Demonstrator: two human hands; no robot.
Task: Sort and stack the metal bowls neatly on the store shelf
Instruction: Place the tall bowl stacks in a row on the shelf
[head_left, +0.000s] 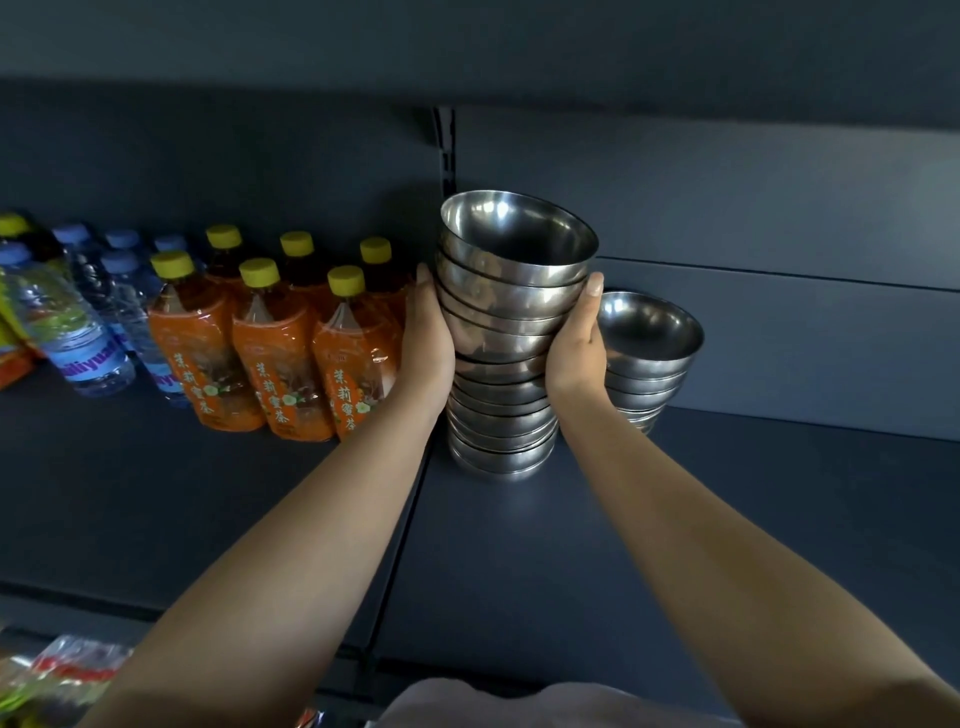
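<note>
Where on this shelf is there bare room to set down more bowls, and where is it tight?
Bare shelf runs right of the short bowl stack and in front of the tall bowl stack. It is crowded left: the left hand sits between the tall stack and the orange tea bottles.

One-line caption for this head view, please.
Both hands, left hand and right hand, clasp a tall stack of metal bowls on the shelf beside bottled tea.

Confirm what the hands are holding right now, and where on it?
The tall stack of metal bowls, gripped by its sides at mid-height: left hand on its left side, right hand on its right. The shorter stack behind is untouched.
</note>
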